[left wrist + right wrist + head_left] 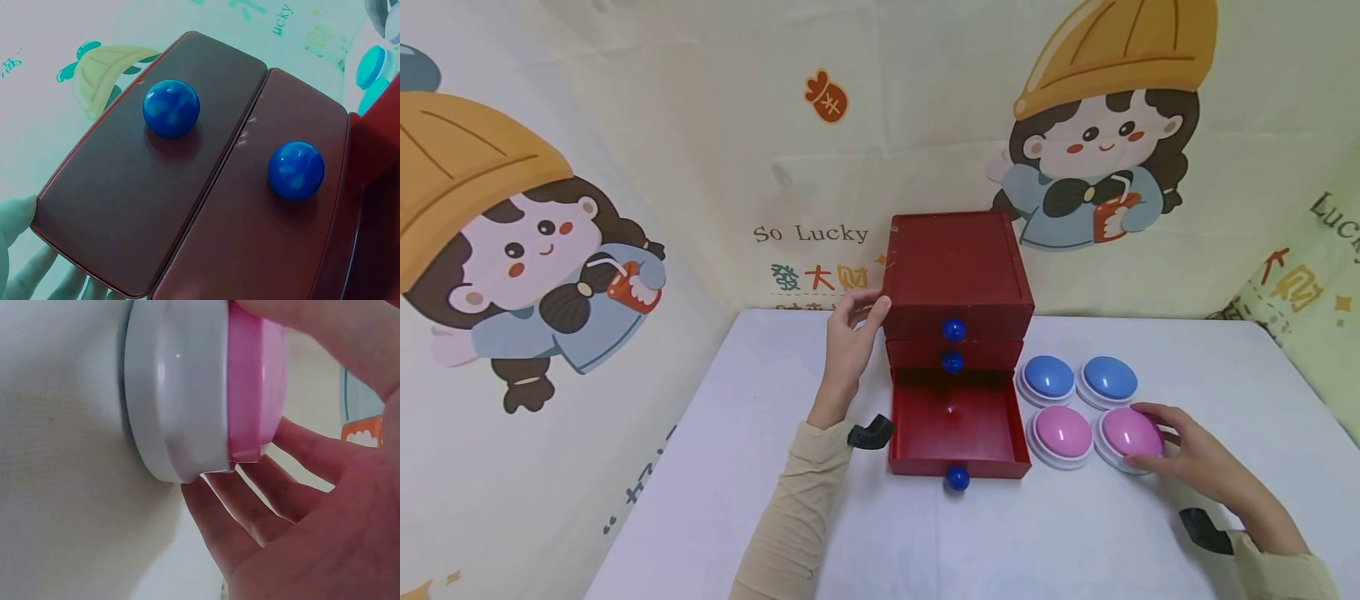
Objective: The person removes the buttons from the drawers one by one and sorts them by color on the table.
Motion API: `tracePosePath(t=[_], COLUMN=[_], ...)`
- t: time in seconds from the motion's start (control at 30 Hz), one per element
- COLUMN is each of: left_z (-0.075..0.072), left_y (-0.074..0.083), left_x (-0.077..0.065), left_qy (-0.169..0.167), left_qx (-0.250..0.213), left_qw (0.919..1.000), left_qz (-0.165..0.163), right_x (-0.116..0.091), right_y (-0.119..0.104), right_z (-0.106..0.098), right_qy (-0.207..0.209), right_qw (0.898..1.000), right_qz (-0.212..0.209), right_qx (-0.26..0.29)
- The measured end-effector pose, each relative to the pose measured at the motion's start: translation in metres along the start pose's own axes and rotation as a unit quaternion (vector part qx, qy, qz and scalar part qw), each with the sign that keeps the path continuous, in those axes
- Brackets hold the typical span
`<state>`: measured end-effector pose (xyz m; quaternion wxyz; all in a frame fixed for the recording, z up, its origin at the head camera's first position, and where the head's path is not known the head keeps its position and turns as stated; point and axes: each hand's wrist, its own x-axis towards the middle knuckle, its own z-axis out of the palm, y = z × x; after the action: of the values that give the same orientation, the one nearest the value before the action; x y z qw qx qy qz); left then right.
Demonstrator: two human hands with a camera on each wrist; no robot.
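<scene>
A dark red drawer cabinet with blue round knobs stands at the back of the table. Its bottom drawer is pulled out, with nothing inside; the upper two drawers are closed. My left hand rests against the cabinet's upper left side, its thumb at the front edge and its fingers along the side, as the left wrist view also shows. My right hand grips a pink push button with a white base, thumb on the near side, fingers round the far side. In the right wrist view, the base sits close against the white tabletop.
Another pink push button stands to the left of the gripped one, beside the open drawer. Behind them are two blue push buttons with white bases. A printed cloth with cartoon figures hangs behind the white table.
</scene>
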<state>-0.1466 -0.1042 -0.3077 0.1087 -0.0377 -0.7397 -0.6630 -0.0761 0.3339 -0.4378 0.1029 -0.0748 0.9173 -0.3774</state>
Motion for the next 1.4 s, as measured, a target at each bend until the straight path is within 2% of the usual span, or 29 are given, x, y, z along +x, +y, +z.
tracePosePath(t=[0.33,0.6,0.8,1.17,1.4], left_z=[0.000,-0.001,-0.001,0.000,0.000], left_y=[0.000,0.001,0.001,0.001,-0.028], left_x=[0.000,-0.001,-0.001,0.000,0.012], left_qy=[-0.001,-0.001,-0.003,-0.003,0.005], left_qx=[-0.011,0.000,0.000,0.002,-0.001], left_qw=[0.9999,1.0000,1.0000,1.0000,1.0000], left_qz=[0.000,0.001,0.005,-0.005,-0.002], right_x=[-0.003,-0.004,-0.004,-0.004,-0.005], right_y=[-0.005,-0.014,-0.024,-0.047,-0.062], right_z=[-0.008,-0.012,-0.015,-0.011,0.000], right_qy=[0.021,0.057,0.050,0.054,0.048], right_qw=[1.000,0.998,0.997,0.987,0.988], right_qz=[-0.013,-0.037,-0.049,-0.123,-0.119], right_qx=[0.009,0.016,0.039,0.083,0.089])
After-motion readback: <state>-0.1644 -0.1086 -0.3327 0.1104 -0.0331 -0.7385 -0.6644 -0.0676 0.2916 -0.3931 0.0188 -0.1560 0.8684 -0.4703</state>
